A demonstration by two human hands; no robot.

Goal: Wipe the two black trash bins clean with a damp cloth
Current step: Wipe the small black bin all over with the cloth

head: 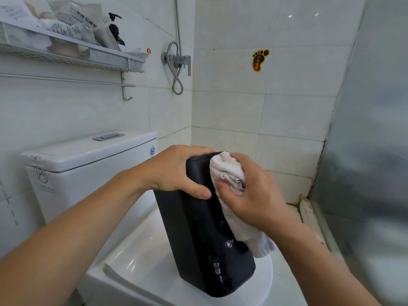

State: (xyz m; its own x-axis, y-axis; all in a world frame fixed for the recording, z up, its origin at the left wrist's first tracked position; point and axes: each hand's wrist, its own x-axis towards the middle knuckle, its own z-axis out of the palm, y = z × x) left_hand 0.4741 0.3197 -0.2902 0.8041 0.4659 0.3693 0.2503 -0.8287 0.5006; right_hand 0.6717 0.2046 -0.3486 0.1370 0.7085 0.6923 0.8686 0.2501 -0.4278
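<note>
The left hand (pixel 176 171) is gripping the bin (pixel 203 239) atop the toilet lid (pixel 141 261); the right hand (pixel 249 193) is clutching the cloth (pixel 225 171) against it. Firm downward strokes would suit.

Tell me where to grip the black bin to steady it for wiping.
Grip the bin's top end from the left, as the left hand does. It stands tilted on the toilet lid, and the right hand wipes the right side with the cloth.

Tiled bathroom: toilet (pixel 88 160), shower tap (pixel 178 59).
</note>
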